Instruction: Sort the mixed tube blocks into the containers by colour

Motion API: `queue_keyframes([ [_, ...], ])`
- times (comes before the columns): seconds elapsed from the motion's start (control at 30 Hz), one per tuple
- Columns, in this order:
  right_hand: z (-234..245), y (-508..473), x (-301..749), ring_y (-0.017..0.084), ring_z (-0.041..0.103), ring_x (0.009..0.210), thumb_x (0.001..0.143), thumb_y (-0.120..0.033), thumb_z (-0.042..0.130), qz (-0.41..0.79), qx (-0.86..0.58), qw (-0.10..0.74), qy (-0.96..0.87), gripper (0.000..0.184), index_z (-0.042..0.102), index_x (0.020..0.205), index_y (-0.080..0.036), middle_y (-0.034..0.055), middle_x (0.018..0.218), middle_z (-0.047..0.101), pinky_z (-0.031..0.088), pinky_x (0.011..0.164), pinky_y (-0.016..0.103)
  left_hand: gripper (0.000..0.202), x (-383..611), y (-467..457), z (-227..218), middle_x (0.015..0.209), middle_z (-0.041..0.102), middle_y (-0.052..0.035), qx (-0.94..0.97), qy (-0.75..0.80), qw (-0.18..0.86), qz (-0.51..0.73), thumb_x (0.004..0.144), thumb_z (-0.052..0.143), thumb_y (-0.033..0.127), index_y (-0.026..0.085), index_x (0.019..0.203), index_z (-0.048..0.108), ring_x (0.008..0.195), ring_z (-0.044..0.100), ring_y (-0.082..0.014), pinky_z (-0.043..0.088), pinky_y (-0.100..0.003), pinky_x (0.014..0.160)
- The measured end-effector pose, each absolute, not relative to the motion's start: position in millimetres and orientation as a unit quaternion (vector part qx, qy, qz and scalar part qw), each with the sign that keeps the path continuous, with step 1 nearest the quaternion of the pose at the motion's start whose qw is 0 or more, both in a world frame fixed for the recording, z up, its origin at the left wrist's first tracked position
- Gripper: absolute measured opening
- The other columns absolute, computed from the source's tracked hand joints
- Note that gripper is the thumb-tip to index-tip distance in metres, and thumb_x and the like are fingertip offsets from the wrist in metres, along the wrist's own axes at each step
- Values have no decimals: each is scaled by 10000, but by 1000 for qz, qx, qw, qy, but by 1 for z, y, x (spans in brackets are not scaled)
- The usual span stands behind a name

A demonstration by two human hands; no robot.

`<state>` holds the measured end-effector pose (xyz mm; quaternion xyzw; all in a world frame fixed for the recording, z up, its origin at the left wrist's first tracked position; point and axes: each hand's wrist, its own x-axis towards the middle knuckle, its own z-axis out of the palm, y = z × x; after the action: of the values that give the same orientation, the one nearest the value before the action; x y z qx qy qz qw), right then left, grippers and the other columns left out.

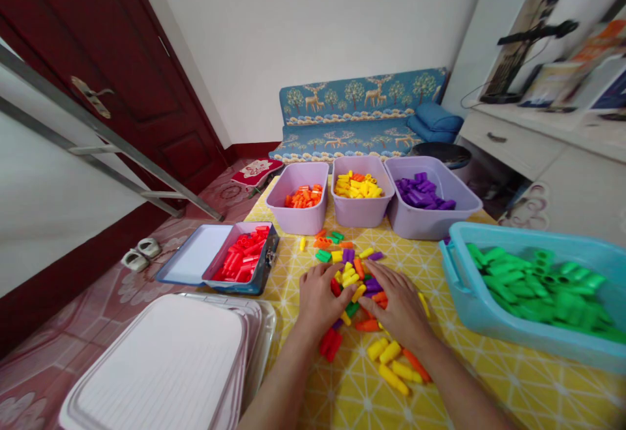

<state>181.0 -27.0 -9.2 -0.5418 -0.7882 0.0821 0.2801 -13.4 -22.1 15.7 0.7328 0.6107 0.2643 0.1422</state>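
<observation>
A heap of small plastic tube pieces [353, 272] in red, orange, yellow, green and purple lies on the yellow patterned tablecloth [489, 378]. Both my hands rest on the near side of that heap. My left hand [320, 299] lies flat with fingers spread over red and yellow pieces. My right hand [398, 306] lies palm down, its fingers curled over orange and purple pieces. Neither hand lifts anything. More yellow, red and orange pieces [391, 361] lie loose between my forearms.
Three lilac bins at the back hold orange pieces [303, 196], yellow pieces [358, 186] and purple pieces [423, 193]. A blue tub [457, 286] of green pieces stands right. An open tin [195, 257] with red pieces and a clear lidded box [161, 365] sit left.
</observation>
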Motion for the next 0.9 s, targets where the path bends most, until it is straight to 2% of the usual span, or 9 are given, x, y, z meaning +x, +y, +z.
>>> queue_keyframes([
  [0.17, -14, -26, 175, 279, 462, 1244, 782, -471, 613, 122, -515, 320, -786, 651, 432, 1371, -259, 84, 1342, 536, 374, 1024, 475, 534, -21, 7, 21, 1047, 670, -79, 747, 540, 261, 289, 673, 718, 454, 261, 1165, 645, 923, 615, -238, 481, -340, 820],
  [0.27, -17, -30, 169, 278, 443, 1272, 787, -463, 614, 171, -495, 350, -777, 674, 405, 1386, -237, 100, 1389, 487, 372, 1041, 466, 463, -27, 18, 15, 900, 707, -63, 678, 517, 373, 365, 770, 627, 467, 187, 1138, 650, 750, 629, -180, 489, -277, 687],
  [0.33, -12, -29, 164, 258, 455, 1270, 821, -444, 584, 218, -477, 370, -767, 625, 404, 1382, -235, 97, 1394, 481, 390, 1039, 435, 412, -29, 21, 12, 838, 711, -55, 636, 503, 401, 426, 852, 521, 461, 148, 1080, 662, 713, 625, -162, 485, -261, 664],
  [0.4, -2, -20, 159, 240, 497, 1229, 864, -413, 535, 238, -469, 389, -756, 480, 487, 1310, -243, 84, 1326, 545, 404, 1028, 417, 382, -30, 24, 10, 845, 708, -55, 619, 521, 344, 477, 889, 465, 443, 143, 977, 685, 772, 630, -170, 487, -276, 728],
  [0.47, 8, 1, 155, 223, 535, 1173, 898, -375, 488, 216, -468, 402, -757, 338, 585, 1191, -237, 76, 1227, 611, 401, 1025, 407, 333, -32, 27, 10, 917, 697, -65, 618, 565, 229, 496, 893, 468, 403, 161, 938, 692, 902, 618, -194, 465, -314, 851],
  [0.53, 16, 28, 150, 215, 532, 1160, 904, -348, 476, 174, -470, 400, -767, 312, 615, 1143, -204, 87, 1194, 623, 393, 1029, 393, 286, -33, 34, 11, 1065, 658, -86, 619, 615, 123, 474, 871, 507, 355, 184, 1028, 673, 1056, 569, -225, 407, -358, 964],
  [0.6, 18, 57, 143, 226, 509, 1183, 883, -323, 500, 143, -489, 365, -780, 370, 585, 1198, -149, 123, 1241, 594, 377, 1043, 393, 355, -33, 43, 13, 1181, 600, -110, 621, 658, 71, 420, 839, 547, 327, 201, 1163, 618, 1137, 525, -251, 377, -385, 1000],
  [0.73, 10, 94, 129, 247, 469, 1221, 869, -229, 468, 136, -515, 258, -806, 448, 514, 1298, -110, 152, 1320, 538, 346, 1055, 412, 453, -30, 60, 16, 1147, 604, -153, 635, 707, 83, 300, 807, 570, 333, 187, 1236, 571, 1078, 560, -292, 409, -421, 946],
  [0.9, 0, 101, 119, 263, 463, 1179, 833, -165, 459, 153, -521, 246, -803, 433, 569, 1252, -147, 141, 1251, 571, 337, 1039, 428, 360, -27, 73, 10, 1147, 641, -136, 685, 666, 132, 265, 805, 538, 243, 184, 1145, 639, 1080, 569, -278, 413, -422, 966],
])
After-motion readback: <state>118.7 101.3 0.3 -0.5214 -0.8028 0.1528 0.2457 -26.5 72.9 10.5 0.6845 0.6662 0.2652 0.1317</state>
